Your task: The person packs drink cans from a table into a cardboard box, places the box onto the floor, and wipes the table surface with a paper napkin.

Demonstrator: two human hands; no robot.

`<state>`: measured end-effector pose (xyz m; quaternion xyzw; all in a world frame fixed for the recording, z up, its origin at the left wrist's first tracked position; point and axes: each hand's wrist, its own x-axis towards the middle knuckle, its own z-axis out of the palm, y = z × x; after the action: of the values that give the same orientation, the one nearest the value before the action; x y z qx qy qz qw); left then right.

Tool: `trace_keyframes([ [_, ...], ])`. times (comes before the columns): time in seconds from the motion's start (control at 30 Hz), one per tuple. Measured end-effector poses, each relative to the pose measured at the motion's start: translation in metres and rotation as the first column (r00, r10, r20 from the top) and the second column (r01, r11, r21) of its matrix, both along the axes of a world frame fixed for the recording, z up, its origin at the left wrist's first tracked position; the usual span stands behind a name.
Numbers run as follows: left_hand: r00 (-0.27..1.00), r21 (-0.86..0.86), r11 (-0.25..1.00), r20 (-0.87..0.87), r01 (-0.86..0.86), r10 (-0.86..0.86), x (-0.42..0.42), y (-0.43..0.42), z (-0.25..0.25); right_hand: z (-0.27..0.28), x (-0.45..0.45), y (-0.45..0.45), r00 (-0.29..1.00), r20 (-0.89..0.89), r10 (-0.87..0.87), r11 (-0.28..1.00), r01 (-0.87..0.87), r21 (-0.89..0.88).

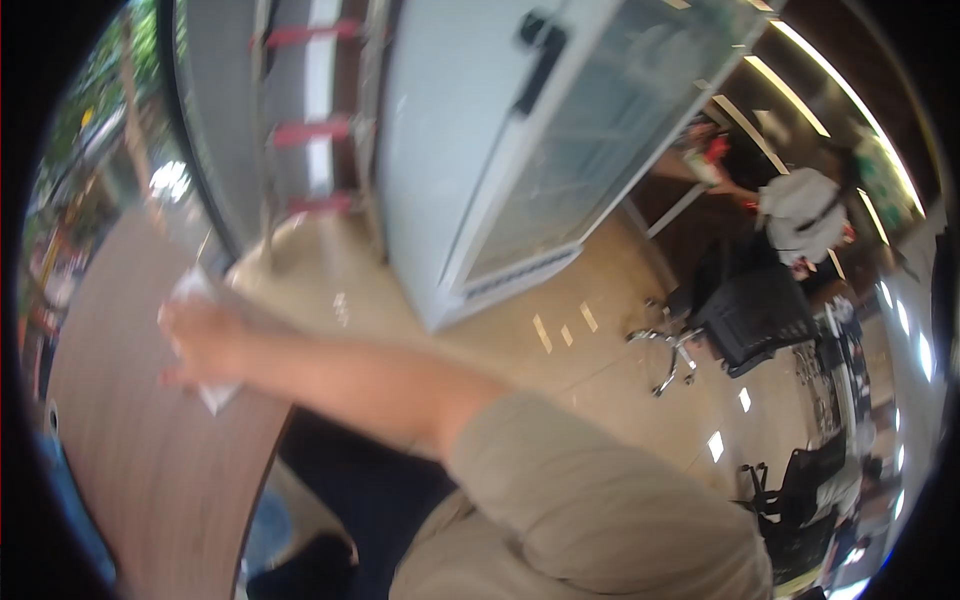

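My right hand (pixel 205 335) reaches across to the wood-grain table (pixel 150 480), fingers bent over a thin white tissue or cloth (pixel 216 397). The white piece lies under the palm and sticks out above and below the hand. Motion blur hides the exact finger positions. My forearm crosses the table's near edge, bare below a beige sleeve. My left hand is out of the frame.
A tall white glass-door cabinet (pixel 450 130) stands beyond the table, beside a ladder (pixel 315 130) with red rungs. Black office chairs (pixel 755 315) stand to the right on the tan floor. Blue chair-like shapes (pixel 75 500) edge the table. Plants show behind glass at upper left.
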<state>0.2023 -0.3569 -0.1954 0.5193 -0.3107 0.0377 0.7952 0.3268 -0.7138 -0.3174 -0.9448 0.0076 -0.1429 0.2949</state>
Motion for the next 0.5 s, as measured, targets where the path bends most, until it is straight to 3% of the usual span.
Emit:
trace_keyframes([
  [0.03,0.999,0.019,1.000,-0.042,0.004,-0.003,0.008,0.016,-0.008,-0.029,0.019,0.000,0.991,0.131,-0.030,0.999,0.034,-0.025],
  [0.1,0.985,0.055,0.998,-0.169,0.039,-0.029,0.029,0.046,-0.030,0.011,-0.002,-0.016,0.996,-0.034,0.078,0.991,-0.082,-0.110],
  [0.2,0.919,0.051,0.989,-0.378,0.140,-0.111,0.065,0.070,-0.082,-0.010,0.020,-0.041,0.975,0.074,0.210,0.911,-0.167,-0.376],
  [0.23,0.900,0.046,0.995,-0.433,0.088,-0.060,0.076,0.087,-0.106,-0.021,0.025,-0.042,0.968,0.095,0.230,0.880,-0.166,-0.445],
  [0.37,0.835,-0.078,0.997,-0.546,0.025,-0.064,0.070,0.112,-0.133,-0.025,0.025,-0.037,0.982,-0.012,0.187,0.862,-0.170,-0.478],
  [0.43,0.820,-0.311,0.949,-0.528,0.053,-0.219,0.064,0.109,-0.130,-0.020,0.025,-0.040,0.979,-0.054,0.195,0.856,-0.197,-0.478],
  [0.5,0.813,-0.352,0.936,-0.543,0.006,-0.210,0.061,0.107,-0.129,-0.024,0.031,-0.044,0.978,-0.066,0.196,0.853,-0.203,-0.480],
])
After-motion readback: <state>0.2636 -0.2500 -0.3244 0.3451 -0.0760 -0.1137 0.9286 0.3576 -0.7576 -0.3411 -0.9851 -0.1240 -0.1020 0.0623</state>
